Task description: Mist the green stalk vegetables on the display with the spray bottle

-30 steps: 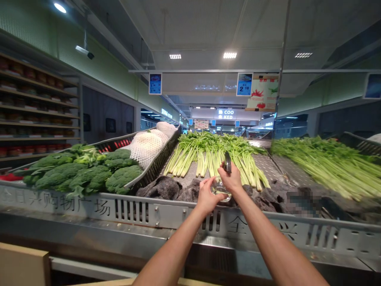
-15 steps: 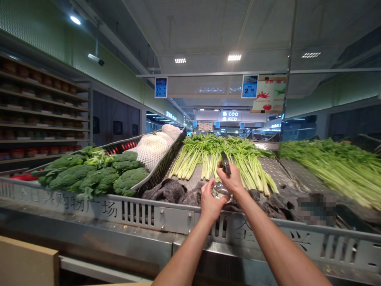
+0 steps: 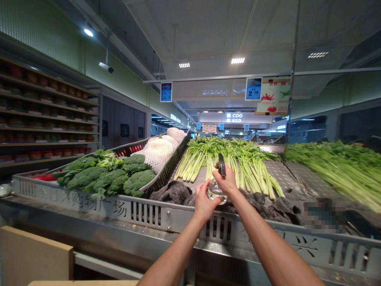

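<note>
A clear spray bottle (image 3: pixel 216 189) with a black spray head (image 3: pixel 222 164) is held in front of the celery (image 3: pixel 229 151). My left hand (image 3: pixel 206 201) wraps around the side of its transparent body. Around the neck, just below the black head, my right hand (image 3: pixel 226 179) is closed. The bottle points away from me, over the front edge of the display. Celery stalks lie in a row behind it, leaves toward the back. Dark crumpled cloth (image 3: pixel 172 192) lies under and beside my hands. My fingers partly cover the bottle.
Broccoli (image 3: pixel 89 177) and net-wrapped white produce (image 3: pixel 160 150) fill the crate on the left. A grey slotted rail (image 3: pixel 143 210) runs along the front. At right, a mirror panel (image 3: pixel 336 127) reflects celery. Cardboard (image 3: pixel 35 254) stands lower left, and jar shelves (image 3: pixel 47 115) are further back.
The view has turned slightly left, so the display sits further right in the picture. Both hands, still on the spray bottle, have moved a little left relative to the celery.
</note>
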A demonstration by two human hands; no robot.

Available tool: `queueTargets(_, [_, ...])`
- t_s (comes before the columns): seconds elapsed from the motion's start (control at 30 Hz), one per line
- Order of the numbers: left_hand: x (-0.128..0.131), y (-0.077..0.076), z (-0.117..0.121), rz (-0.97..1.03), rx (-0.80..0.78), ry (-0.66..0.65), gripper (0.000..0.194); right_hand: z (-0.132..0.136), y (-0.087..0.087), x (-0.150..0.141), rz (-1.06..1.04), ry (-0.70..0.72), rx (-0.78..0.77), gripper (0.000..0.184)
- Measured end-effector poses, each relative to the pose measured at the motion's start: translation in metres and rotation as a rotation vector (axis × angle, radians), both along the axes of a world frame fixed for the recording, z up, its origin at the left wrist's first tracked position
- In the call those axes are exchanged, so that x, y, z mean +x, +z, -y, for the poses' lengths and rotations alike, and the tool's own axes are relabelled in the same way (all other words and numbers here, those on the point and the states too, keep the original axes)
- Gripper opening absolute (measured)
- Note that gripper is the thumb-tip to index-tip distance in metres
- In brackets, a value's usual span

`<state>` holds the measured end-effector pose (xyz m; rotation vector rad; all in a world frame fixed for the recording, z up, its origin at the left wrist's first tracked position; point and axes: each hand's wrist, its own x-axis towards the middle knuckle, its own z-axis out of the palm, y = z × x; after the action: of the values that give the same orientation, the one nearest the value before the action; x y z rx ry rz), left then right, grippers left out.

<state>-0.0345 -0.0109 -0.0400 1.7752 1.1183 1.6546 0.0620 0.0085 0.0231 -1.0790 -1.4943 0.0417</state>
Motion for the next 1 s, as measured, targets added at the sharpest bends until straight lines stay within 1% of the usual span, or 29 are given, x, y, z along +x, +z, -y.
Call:
queueTargets(0.17, [-0.013, 0.001, 0.003, -0.008, 0.026, 0.037, 0.064, -0.004, 0.001, -0.013, 0.014, 0.002, -0.006, 0.022])
queueTargets(0.37, [-0.016, 0.002, 0.002, -0.008, 0.019, 0.046, 0.064, -0.005, 0.003, -0.017, -0.018, -0.002, -0.04, 0.023])
queueTargets(0.6, [-0.008, 0.007, 0.001, -0.014, 0.037, 0.024, 0.066, 0.003, 0.012, -0.009, -0.025, -0.012, -0.031, 0.025])
queueTargets(0.73, [-0.001, 0.014, 0.001, 0.007, 0.058, 0.001, 0.067, 0.004, 0.016, -0.001, -0.047, -0.042, 0.008, 0.028])
queueTargets(0.83, [0.004, 0.018, 0.003, 0.01, 0.053, -0.016, 0.067, 0.004, 0.019, 0.004, -0.041, -0.081, 0.027, 0.027])
queueTargets(1.0, [0.011, 0.021, 0.006, -0.009, -0.005, -0.02, 0.068, 0.002, 0.02, 0.011, -0.013, -0.139, -0.028, 0.023])
